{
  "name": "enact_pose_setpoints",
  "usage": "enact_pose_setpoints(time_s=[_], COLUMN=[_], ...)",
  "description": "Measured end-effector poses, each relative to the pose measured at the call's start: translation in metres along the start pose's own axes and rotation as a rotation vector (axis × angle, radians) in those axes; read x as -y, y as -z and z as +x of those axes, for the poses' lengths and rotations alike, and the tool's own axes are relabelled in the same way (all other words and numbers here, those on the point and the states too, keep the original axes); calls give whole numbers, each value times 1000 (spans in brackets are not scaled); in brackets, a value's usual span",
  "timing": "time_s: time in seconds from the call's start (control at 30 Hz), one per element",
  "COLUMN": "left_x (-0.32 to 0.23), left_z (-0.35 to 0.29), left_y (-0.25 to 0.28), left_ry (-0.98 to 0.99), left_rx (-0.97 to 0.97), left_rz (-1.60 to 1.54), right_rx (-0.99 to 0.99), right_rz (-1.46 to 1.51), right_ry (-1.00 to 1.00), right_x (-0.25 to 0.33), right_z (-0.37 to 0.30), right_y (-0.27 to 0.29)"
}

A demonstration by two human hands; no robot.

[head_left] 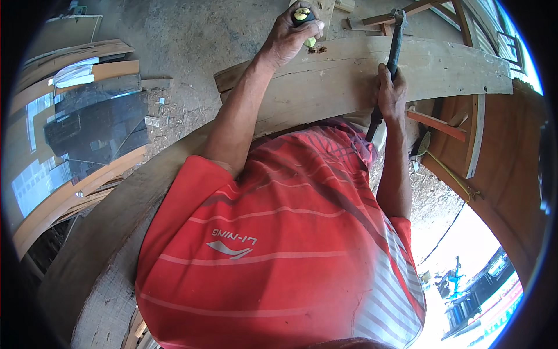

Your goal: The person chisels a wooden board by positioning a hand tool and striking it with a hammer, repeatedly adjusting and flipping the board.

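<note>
A broad, curved-looking brown wooden panel (503,157) stands at the right, well apart from the hands, while a thick, weathered grey-brown timber beam (165,177) runs up from the lower left, past the person's red striped shirt (273,232); it seems to pass beneath the next piece, perhaps helping to bear it. That piece, a long, pale, flat wooden plank (447,70), lies crosswise in front of the body, probably set there so both arms can reach its face without stretching. Over the plank's right half, a long hammer with a black handle and a dull metal head (399,16) slants upward, head pointing away from the person. The right hand (391,96) is wrapped firmly around the handle partway along, likely for control of a short swing. The left hand (289,42) is clamped on a stubby, chisel-like tool with a dark, yellow-topped handle (301,15), held on end near the plank's far edge, presumably to keep its struck end exposed; its working tip cannot be made out. Just beside that fist, a small, rough-edged brown hollow (317,50) breaks the plank's surface, which would explain the tool's position.
</note>
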State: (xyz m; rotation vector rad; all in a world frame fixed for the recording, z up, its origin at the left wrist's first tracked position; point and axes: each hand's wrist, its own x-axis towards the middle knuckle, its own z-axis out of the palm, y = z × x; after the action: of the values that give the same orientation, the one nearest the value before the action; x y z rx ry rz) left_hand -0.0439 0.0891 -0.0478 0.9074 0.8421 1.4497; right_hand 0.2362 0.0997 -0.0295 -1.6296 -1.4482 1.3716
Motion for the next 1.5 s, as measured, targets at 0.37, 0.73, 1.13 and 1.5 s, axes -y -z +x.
enact_pose_setpoints(time_s=[0.37,0.73,1.13,1.5], left_x=[-3,13,4,-21], left_z=[8,33,31,30], left_y=[4,10,0,8], left_ry=[95,61,176,262], left_rx=[-42,-103,-283,-236], left_rz=[-173,-195,-170,124], right_rx=[-5,6,-8,-44], right_rz=[-94,-72,-35,-71], right_ry=[-17,32,23,-21], right_x=[-2,-3,-8,-2], right_z=[7,7,0,3], right_y=[4,4,7,4])
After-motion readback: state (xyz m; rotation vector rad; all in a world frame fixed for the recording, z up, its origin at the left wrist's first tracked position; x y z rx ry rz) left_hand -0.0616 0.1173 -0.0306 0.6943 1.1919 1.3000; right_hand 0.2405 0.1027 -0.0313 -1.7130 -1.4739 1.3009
